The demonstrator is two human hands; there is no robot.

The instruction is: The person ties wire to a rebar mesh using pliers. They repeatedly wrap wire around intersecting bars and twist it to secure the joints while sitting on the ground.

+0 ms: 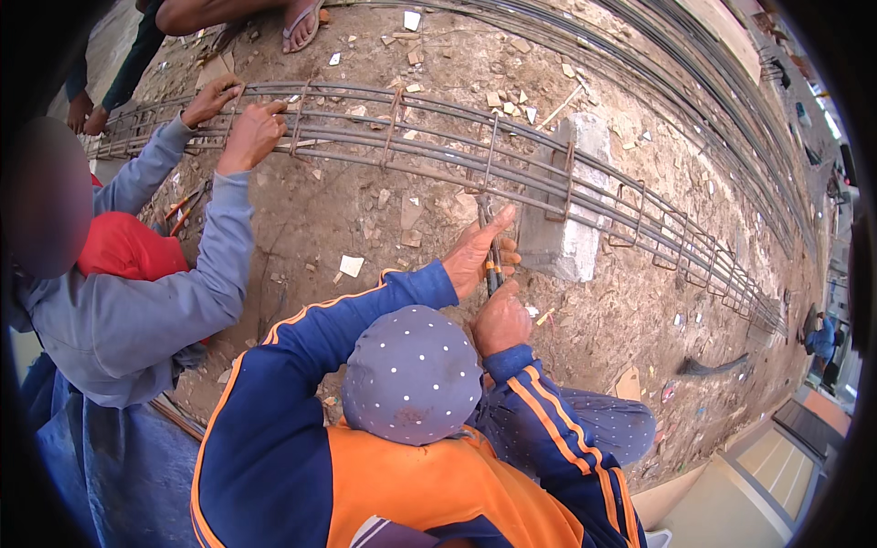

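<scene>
End-cutting pincers [491, 253] stand nearly upright in the picture before me, with orange and black on their handles. My left hand [471, 255] is around the handles, thumb raised and fingers curled behind them. Below it, my right hand [503, 318] is closed at the lower handle ends; its fingertips are hidden. The pincers' jaws meet the lower edge of a long rebar cage [438, 140], beside a bent steel stirrup [492, 152]. A concrete block [579, 246] supports the cage just right of my hands.
On my left, a co-worker's hands [236, 120] are at the cage. Another person's sandalled foot [301, 27] is beyond. Loose rebars [712, 89] lie along the far side. Broken tile pieces [351, 266] litter the dirt, and a bundle of dark wire [712, 365] lies to the right.
</scene>
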